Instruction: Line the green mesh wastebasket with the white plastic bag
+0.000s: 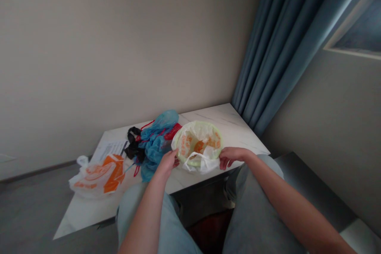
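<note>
A round bin with a pale green rim (219, 133) stands on the white table in front of me. It is lined with a white plastic bag (205, 163) printed in orange, whose edge folds over the rim and whose handles hang loose at the near side. My left hand (170, 159) pinches the bag's edge at the left of the rim. At the right, my right hand (232, 155) has its fingers curled on the bag beside the rim. Both hands are closed, and the fingertips are partly hidden.
Left of the bin lie crumpled blue bags (155, 147), a red bag (172, 131) and black bags (134, 149). A white and orange plastic bag (98, 176) and a printed sheet (109, 150) lie on the marbled table (228, 117). A blue curtain (268, 55) hangs behind.
</note>
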Demonstrator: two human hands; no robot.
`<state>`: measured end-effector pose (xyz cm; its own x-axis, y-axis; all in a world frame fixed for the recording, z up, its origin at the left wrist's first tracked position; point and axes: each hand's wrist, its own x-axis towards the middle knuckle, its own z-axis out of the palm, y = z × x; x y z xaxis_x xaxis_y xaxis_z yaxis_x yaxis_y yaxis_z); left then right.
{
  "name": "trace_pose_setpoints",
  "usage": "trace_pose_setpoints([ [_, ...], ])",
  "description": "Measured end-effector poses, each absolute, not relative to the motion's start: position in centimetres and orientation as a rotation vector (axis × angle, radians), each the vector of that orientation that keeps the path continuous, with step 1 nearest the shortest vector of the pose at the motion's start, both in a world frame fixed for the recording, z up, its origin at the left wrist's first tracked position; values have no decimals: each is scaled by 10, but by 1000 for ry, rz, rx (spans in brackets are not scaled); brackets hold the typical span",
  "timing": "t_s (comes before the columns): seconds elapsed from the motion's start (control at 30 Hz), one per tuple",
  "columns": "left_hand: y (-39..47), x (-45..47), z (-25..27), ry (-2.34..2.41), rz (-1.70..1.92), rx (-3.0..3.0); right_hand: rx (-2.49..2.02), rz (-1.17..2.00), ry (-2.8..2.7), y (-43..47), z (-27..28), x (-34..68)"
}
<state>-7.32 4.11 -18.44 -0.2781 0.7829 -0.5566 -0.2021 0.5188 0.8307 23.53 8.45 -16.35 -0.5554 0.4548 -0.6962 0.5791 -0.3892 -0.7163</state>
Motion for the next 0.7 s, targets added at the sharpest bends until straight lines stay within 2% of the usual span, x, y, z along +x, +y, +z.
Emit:
trace_pose_setpoints([
  [0.17, 37, -73, -191, 1591, 948, 673, 2232, -1788, 1686, 101, -178, 247],
  [0.27, 37, -74, -190, 1542, 948, 734, 2420, -1787, 1703, 110, -181, 252],
  [0.43, 33, -75, -182, 1424, 940, 772, 2516, -2019, 1597, 114, -180, 247],
  [0.7, 33, -75, -182, 1490, 907, 823, 2284, -2538, 1284, 120, -188, 239],
])
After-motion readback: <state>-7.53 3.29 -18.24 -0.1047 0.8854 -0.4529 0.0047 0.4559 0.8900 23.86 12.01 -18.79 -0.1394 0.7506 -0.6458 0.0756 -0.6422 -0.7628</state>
